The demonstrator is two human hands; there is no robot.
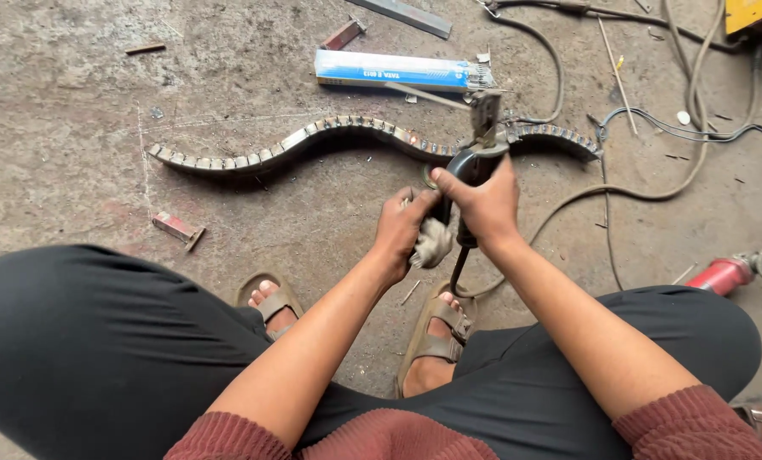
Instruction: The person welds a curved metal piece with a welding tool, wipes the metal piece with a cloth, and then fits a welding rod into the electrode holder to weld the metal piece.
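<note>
Blue and white, a long narrow box (392, 70) lies near the top middle of the frame; thin grey welding rods (482, 79) stick out of its open right end.

Just below the box, a wavy metal strip (313, 136) made of many small welded segments runs across the floor from the left to the upper right.

At the centre of the frame, the right hand (486, 204) has its fingers closed around the black handle of an electrode holder (473, 158), whose clamp end stands over the strip. One rod (428, 95) goes from the clamp toward the upper left. The left hand (405, 230) is just beside the right one, its fingers curled around a pale crumpled cloth (433, 244) and the lower part of the handle. A dark cable (459, 268) leaves the handle downward.

Rough grey concrete floor (74, 102) fills the view, stained and dusty. Several cables (696, 128) curl in the upper right. A red angle grinder (733, 271) lies at the right edge. A small red metal piece (176, 228) lies at the left, and a flat metal bar (402, 15) at the top. The person squats in black trousers, with brown sandals (436, 336) on the feet, lower middle.
</note>
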